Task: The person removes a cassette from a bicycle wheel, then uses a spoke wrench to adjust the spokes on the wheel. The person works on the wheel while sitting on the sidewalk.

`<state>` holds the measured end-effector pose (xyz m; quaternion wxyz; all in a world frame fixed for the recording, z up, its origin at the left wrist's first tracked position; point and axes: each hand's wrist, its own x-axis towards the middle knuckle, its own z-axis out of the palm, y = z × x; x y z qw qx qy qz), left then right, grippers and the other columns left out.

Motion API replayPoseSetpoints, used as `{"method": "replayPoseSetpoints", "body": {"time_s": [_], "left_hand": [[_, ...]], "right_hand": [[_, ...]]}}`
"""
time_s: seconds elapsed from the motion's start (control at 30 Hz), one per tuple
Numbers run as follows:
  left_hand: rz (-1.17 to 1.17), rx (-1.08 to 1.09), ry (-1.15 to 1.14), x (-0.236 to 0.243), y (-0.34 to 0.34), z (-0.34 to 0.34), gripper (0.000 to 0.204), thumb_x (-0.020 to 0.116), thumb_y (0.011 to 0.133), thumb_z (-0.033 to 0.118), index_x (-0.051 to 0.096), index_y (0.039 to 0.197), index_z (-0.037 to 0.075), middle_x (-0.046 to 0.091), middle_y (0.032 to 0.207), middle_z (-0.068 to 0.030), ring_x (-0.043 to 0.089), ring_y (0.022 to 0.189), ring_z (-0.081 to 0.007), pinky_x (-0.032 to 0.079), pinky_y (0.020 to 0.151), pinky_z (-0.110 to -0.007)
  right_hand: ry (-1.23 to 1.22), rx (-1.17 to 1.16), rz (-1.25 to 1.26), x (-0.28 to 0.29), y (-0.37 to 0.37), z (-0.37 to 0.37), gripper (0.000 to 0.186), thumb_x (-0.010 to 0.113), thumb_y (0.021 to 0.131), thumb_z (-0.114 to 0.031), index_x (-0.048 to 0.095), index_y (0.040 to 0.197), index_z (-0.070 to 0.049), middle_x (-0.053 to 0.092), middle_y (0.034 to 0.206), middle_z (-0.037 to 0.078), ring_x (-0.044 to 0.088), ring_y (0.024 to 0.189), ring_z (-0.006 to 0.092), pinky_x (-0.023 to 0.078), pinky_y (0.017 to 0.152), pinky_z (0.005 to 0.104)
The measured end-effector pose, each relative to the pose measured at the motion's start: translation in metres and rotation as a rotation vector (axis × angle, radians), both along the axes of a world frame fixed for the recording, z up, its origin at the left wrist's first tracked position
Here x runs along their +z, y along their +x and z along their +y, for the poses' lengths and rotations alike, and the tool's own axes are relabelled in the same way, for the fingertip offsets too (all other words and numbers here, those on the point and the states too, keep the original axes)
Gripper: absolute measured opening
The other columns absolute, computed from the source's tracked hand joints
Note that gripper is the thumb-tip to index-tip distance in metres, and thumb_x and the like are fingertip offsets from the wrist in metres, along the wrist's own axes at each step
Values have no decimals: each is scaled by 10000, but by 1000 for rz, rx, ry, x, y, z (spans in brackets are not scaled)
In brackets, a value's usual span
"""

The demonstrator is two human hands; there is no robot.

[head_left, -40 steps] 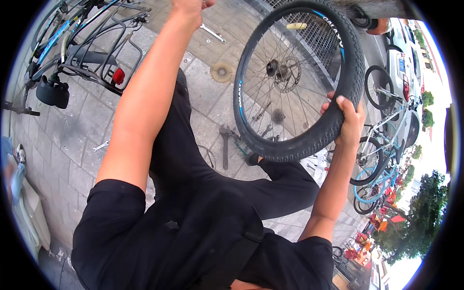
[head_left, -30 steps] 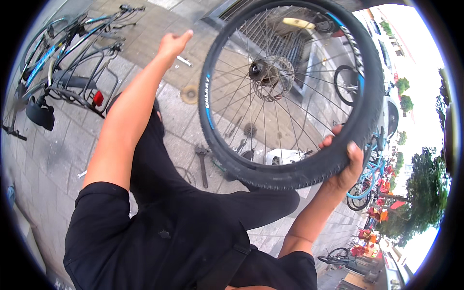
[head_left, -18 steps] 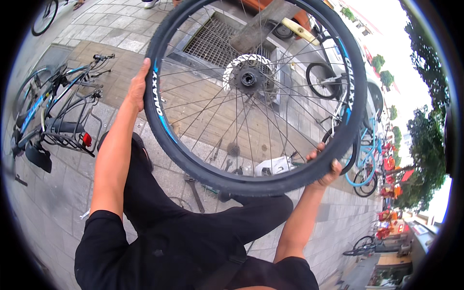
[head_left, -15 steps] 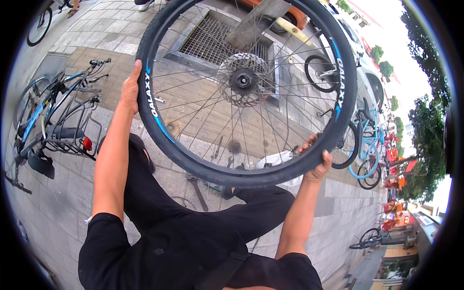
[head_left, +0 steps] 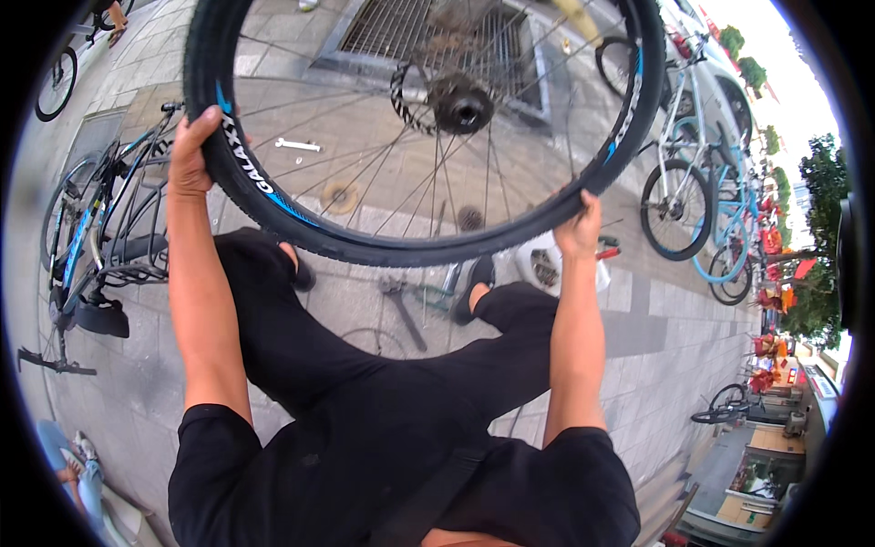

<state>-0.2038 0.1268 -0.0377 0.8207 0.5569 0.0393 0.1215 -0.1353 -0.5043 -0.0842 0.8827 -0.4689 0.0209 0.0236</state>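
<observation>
A bicycle wheel with a black tyre and blue-and-white rim markings is held up in front of me, tilted. My left hand grips its left side, thumb on the tyre. On the lower right, my right hand is closed round the tyre. The black hub and a brake disc show among the spokes. Below the wheel, an adjustable wrench lies on the paving between my feet. A small sprocket cluster and a silver spanner are seen through the spokes.
At the left a dark bicycle with a rear rack lies on the paving. A white container sits beside a red-handled tool. Parked bicycles stand at the right. A metal grate surrounds a tree trunk ahead.
The wheel has moved up and left in view and tipped, so its hub shows more from an angle. Both hands moved with it, keeping hold.
</observation>
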Motion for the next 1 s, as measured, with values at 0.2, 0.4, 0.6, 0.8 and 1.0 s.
{"method": "replayPoseSetpoints", "body": {"time_s": [0.2,0.4,0.6,0.8,1.0], "left_hand": [[-132,94,-11,27,-34,-15,447,734,909,188,612,1207,-122,720,1056,-216,748,913,-285,624,767,-362],[23,216,193,35,-16,-77,375,881,772,123,687,1041,-51,743,906,-152,676,686,-161,545,616,-284],[160,395,410,0,15,-98,436,899,740,148,682,1060,-53,668,825,-60,588,609,-121,483,536,-293],[315,419,582,-12,37,-114,453,884,704,238,682,1011,-26,654,804,-49,565,637,-124,466,577,-329],[321,422,699,-12,44,-135,487,855,705,278,659,1028,-29,659,815,-99,602,674,-184,500,602,-383]], "right_hand": [[-869,-73,266,-16,52,50,705,682,926,-511,532,1426,-39,685,976,77,644,875,180,512,759,345],[-1087,137,287,-77,18,84,774,735,912,-438,476,1496,-2,692,1023,115,607,734,134,499,618,304],[-813,137,523,-150,-63,132,534,680,966,-345,584,1375,-15,704,1098,81,678,775,163,537,636,311],[-557,95,669,-156,-123,142,401,649,997,-286,618,1300,-26,696,1000,87,688,775,180,546,647,310],[-465,31,393,-96,-140,124,499,652,1003,-291,542,1368,30,687,1063,155,693,830,217,553,715,328]]}}
